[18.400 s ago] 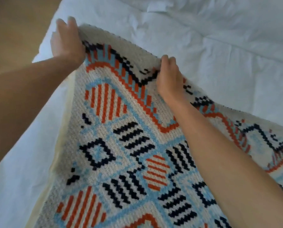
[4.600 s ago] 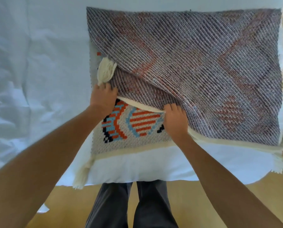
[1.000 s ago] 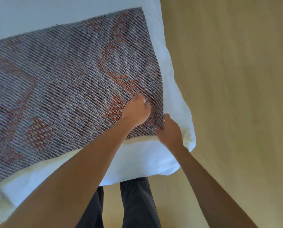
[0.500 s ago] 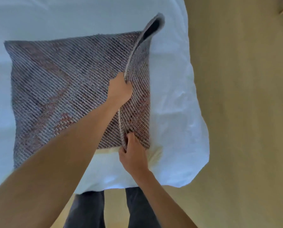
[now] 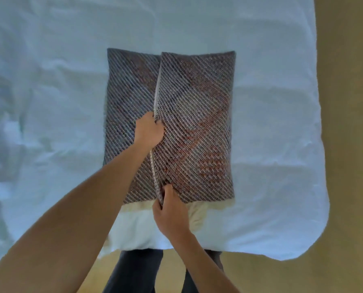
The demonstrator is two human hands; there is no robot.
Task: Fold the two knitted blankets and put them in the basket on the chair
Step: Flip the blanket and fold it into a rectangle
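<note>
Head view: the knitted blanket (image 5: 125,102) lies on the bed (image 5: 49,92), reverse side up and part-folded. A flap (image 5: 197,123) from its right side covers most of it, leaving a strip bare at the blanket's left. The left hand (image 5: 149,131) has its grip clamped on the flap's free edge, mid-blanket. The right hand (image 5: 170,214) pinches the same edge at the blanket's near end, by the cream border (image 5: 199,210). The floor (image 5: 345,123) is well right of the blanket. Basket, chair and second blanket are not in view.

The step is probably carrying the flap to the blanket's left edge. Both hands should move together with the edge taut, match the corners, then press flat. Knit stretches, so lift it, don't drag.
</note>
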